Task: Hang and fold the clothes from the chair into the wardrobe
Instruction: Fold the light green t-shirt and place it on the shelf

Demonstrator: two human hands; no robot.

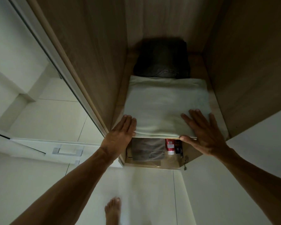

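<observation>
From the head view, the storing step looks nearly done: the folded pale cloth [165, 103] lies on the wardrobe shelf [216, 111], touching dark trousers [162, 62], with the left hand [120, 132] and right hand [204, 132] pressing flat-fingered at its front corners (gripping nothing), so next probably comes a squaring nudge and release.

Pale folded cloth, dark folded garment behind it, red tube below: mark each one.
Pale folded cloth [165, 104], head view, middle of its top face.
Dark folded garment [162, 60], head view, middle of its top.
Red tube [169, 143], head view, its red body.
</observation>
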